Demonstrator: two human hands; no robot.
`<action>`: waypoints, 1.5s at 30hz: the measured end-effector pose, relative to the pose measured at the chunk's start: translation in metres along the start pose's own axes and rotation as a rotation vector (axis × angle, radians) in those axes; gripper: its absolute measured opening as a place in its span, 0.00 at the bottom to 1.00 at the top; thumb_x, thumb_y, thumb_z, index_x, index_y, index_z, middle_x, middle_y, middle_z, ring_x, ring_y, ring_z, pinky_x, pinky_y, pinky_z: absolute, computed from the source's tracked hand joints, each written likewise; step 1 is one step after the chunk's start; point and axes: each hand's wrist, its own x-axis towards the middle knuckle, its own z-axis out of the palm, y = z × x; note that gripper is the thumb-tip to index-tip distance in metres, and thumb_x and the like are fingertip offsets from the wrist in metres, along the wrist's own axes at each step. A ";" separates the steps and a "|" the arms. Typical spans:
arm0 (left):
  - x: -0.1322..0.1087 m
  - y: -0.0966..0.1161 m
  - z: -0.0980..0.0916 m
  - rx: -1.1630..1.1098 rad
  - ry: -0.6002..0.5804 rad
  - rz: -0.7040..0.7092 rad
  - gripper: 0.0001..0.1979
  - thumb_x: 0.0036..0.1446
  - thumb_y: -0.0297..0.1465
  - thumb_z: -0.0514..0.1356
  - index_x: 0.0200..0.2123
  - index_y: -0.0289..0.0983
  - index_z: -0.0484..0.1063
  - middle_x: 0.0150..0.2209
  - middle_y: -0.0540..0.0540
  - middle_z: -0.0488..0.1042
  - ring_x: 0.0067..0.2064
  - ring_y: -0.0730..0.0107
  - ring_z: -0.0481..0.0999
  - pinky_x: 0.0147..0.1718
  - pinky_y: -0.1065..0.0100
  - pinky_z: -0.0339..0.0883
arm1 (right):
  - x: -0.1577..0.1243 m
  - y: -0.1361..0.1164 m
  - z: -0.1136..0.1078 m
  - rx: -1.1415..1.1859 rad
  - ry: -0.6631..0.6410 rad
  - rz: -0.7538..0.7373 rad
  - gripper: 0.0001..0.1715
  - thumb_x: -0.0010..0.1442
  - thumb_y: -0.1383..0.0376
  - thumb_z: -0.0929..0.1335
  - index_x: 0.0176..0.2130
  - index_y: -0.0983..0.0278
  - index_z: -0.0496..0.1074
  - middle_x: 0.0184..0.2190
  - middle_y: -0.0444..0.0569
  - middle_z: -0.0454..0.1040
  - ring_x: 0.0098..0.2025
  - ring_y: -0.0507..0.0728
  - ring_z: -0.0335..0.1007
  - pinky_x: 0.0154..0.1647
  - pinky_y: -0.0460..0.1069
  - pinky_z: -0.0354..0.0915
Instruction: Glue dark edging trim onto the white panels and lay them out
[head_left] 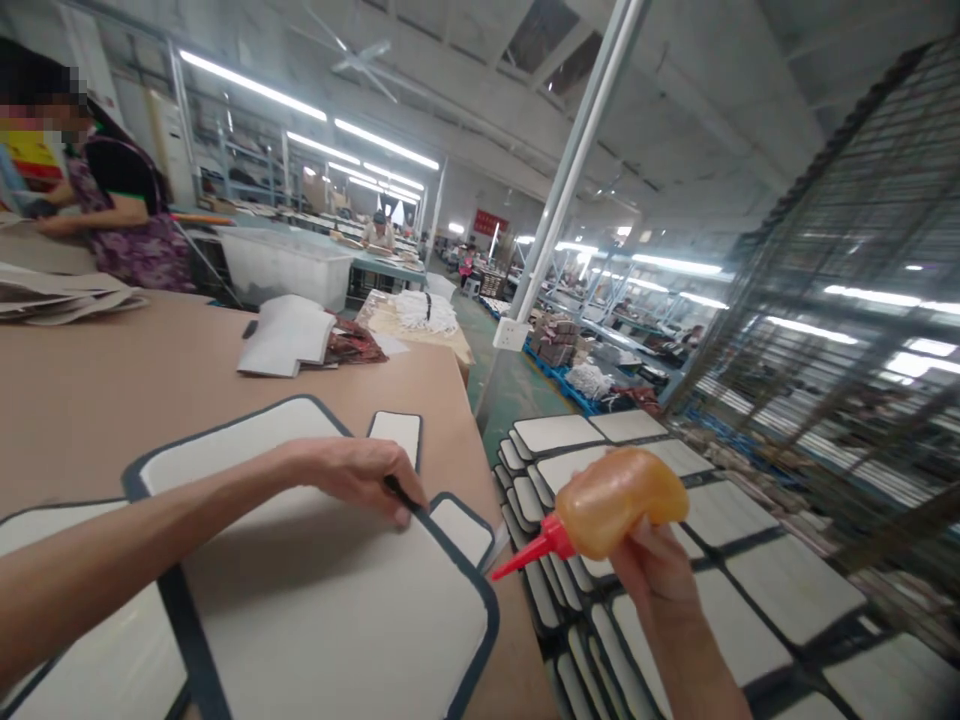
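1. The pale panel [330, 610] with the dark border lies in front of you at the near part of the worktop [82, 390], partly over another bordered panel [112, 665].
2. Your left hand [367, 480] grasps its far edge between thumb and fingers; keep that pinch on the border and light, so the pale face stays unmarked and doesn't bend.
3. Your right hand [660, 555] is wrapped around the squeeze bottle [622, 500] of amber contents. Its red nozzle [525, 556] slants down, the tip seeming close to the panel's right edge; whether they touch, you can't tell from here. Ease your squeeze while the tip is off its mark, since a stray drip could spoil a face.
4. Just beyond the edge lie two smaller bordered pieces [461, 530]; mind your sleeve-side wrist there.
5. To your right stand stacks of bordered panels [742, 515], below the bottle.
6. Farther off are folded white sheets [285, 335] and, at left, a co-worker [135, 220].
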 end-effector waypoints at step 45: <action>-0.018 0.055 0.031 -0.028 0.096 -0.050 0.17 0.56 0.40 0.58 0.31 0.30 0.75 0.22 0.52 0.60 0.25 0.76 0.56 0.21 0.76 0.49 | -0.001 -0.006 -0.057 0.061 -0.251 -0.123 0.35 0.41 0.56 0.75 0.50 0.54 0.70 0.41 0.50 0.77 0.44 0.66 0.73 0.50 0.65 0.66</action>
